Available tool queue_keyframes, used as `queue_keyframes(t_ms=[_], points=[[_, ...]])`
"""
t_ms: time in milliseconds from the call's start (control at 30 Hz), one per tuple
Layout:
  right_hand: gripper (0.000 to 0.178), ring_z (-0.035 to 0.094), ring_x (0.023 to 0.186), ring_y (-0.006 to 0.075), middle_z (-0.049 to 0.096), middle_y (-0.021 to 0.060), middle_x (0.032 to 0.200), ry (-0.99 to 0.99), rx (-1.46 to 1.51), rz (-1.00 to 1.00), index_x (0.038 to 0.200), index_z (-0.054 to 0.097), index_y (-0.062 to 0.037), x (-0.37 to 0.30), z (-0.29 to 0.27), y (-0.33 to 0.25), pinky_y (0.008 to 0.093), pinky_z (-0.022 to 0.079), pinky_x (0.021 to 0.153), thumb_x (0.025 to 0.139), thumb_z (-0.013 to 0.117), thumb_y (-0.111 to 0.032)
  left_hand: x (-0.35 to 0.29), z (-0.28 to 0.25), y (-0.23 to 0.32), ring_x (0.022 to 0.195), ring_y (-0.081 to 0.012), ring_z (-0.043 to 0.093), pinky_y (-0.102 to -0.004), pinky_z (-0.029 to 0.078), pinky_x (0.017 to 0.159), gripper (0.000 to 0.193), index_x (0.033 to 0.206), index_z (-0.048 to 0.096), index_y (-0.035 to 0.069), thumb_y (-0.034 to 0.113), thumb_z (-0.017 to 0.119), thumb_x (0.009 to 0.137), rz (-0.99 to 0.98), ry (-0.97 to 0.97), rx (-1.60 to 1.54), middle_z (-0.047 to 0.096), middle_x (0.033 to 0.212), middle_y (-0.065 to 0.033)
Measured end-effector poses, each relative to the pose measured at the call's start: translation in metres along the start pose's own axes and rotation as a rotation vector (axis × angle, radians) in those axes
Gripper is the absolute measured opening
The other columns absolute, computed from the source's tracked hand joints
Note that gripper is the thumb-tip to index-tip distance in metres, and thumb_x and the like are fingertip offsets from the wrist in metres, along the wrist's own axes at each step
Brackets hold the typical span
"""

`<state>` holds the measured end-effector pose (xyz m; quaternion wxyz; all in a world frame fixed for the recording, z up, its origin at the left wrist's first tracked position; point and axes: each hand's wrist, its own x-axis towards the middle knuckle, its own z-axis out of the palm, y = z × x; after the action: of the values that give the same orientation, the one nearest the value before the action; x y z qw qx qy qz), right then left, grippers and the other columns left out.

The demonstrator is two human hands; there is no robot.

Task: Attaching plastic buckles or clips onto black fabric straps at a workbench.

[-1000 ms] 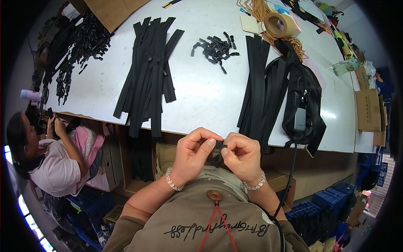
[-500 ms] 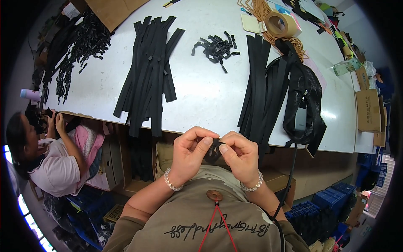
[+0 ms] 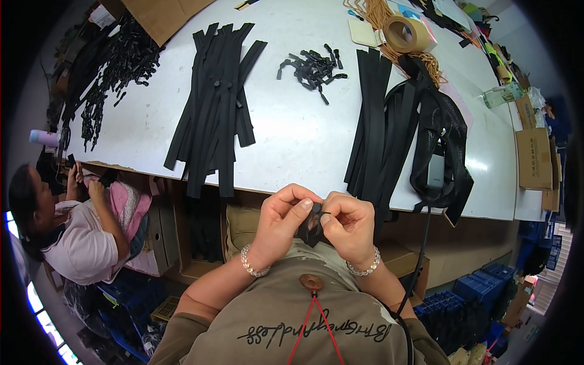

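Close to my body, below the table's front edge, I hold a looped black zipper (image 3: pixel 311 230) between both hands. My left hand (image 3: pixel 281 222) pinches it between thumb and forefinger. My right hand (image 3: pixel 348 225) grips its other side, the fingertips nearly touching those of the left. Any small part between the fingertips is too hidden to make out. Beyond my hands lie a pile of flat black zippers (image 3: pixel 213 121) to the left and a second bundle of zippers (image 3: pixel 371 121) to the right. A small heap of black zipper pulls (image 3: pixel 313 67) sits between them.
The white table (image 3: pixel 292 146) spans the space ahead. On its right are a black mesh bag (image 3: pixel 447 140), a tape roll (image 3: pixel 406 33) and a bottle (image 3: pixel 502 95). More black pulls (image 3: pixel 118 67) hang at the left. A co-worker (image 3: pixel 79 225) sits at left. A black cable (image 3: pixel 420 261) runs down beside my right arm.
The black zipper has turned and spread a little lower between my hands. My left hand has shifted slightly right, and my right fingers have curled in more. The co-worker's hands have moved.
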<state>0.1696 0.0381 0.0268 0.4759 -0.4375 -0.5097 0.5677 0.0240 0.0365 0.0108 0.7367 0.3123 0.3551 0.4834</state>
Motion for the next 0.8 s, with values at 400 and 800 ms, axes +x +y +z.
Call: queue_keyframes(t_ms=[400, 800], points=[[0.017, 0.03, 0.049, 0.0, 0.043, -0.0039, 0.06, -0.053, -0.044, 0.036, 0.059, 0.046, -0.0011, 0.0018, -0.0034, 0.0021, 0.02, 0.022, 0.043, 0.071, 0.056, 0.006, -0.0011, 0.0015, 0.0011, 0.064, -0.0026, 0.043, -0.0177, 0.037, 0.057, 0.011, 0.091, 0.056, 0.002, 0.01, 0.048, 0.093, 0.115, 0.019, 0.223, 0.052, 0.074, 0.0027], [0.013, 0.033, 0.052, 0.0013, 0.047, -0.0017, 0.065, 0.009, -0.09, -0.041, 0.064, 0.049, 0.0004, -0.0004, 0.0038, 0.0036, 0.0198, 0.024, 0.044, 0.073, 0.056, 0.006, -0.0023, -0.0019, 0.0027, 0.065, -0.0011, 0.039, -0.0171, 0.034, 0.057, 0.01, 0.091, 0.057, 0.003, 0.007, 0.048, 0.092, 0.163, 0.02, 0.32, 0.052, 0.076, 0.0039]])
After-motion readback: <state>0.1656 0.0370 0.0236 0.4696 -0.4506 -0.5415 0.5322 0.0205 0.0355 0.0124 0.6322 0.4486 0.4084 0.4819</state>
